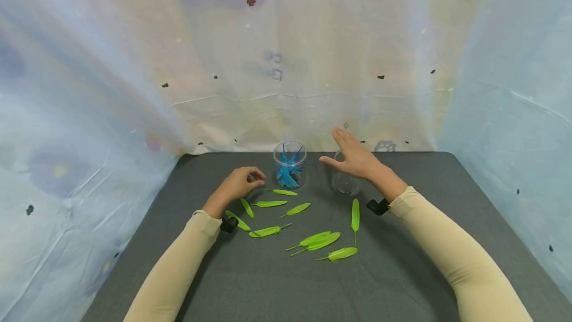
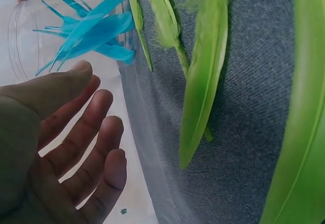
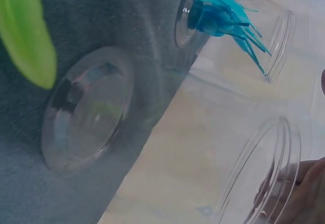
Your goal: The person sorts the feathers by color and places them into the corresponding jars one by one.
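Observation:
My left hand (image 1: 237, 183) hovers left of a clear jar (image 1: 303, 179) that holds several blue feathers (image 1: 287, 172). Its fingers are loosely bent, and nothing lies between them in the left wrist view. My right hand (image 1: 356, 158) is at the top of a second clear jar (image 1: 345, 187), thumb spread from straight fingers. In the right wrist view this jar (image 3: 96, 117) contains no feathers, and part of the right hand (image 3: 302, 196) shows beyond its rim. Whether the hand touches the rim I cannot tell. Several green feathers (image 1: 323, 241) lie scattered on the table between my forearms.
The dark grey cloth-covered table (image 1: 268, 287) ends just behind the jars. A pale patterned curtain (image 1: 313, 53) hangs behind it and along both sides. One green feather (image 1: 355, 215) lies just in front of the jar by my right hand.

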{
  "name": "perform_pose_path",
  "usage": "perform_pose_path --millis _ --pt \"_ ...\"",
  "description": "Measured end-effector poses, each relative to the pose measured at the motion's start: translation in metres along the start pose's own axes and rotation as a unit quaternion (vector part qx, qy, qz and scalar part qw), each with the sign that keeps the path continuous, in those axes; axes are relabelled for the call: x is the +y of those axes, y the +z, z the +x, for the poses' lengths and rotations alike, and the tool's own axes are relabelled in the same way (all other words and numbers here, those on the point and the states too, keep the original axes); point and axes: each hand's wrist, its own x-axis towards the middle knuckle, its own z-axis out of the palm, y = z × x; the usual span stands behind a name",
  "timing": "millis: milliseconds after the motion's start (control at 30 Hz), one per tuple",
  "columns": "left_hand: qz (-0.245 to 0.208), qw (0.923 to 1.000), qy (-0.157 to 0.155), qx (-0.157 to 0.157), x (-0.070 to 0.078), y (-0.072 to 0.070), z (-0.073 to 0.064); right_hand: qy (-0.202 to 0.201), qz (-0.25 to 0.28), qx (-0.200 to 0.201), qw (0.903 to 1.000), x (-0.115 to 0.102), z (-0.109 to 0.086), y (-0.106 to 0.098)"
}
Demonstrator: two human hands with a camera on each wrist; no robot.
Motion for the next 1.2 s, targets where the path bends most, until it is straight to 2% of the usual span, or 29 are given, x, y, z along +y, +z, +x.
perform_pose_path --millis 233,467,1000,1200 --pt "0.004 0.9996 -0.002 -0.026 -0.002 0.001 0.004 0.018 0.002 -0.007 0.9998 0.009 -0.011 -0.001" --pt "0.019 0.998 -0.009 -0.059 -0.003 0.004 0.007 0.02 0.005 -0.008 0.9998 0.017 -0.019 -0.001" --pt "0.06 0.9954 -0.008 -0.073 0.002 0.01 0.011 0.038 0.007 -0.012 0.9992 0.029 -0.032 0.002" --pt "0.073 0.9945 -0.019 -0.073 0.005 0.012 0.012 0.045 0.014 -0.014 0.9988 0.032 -0.034 0.004"
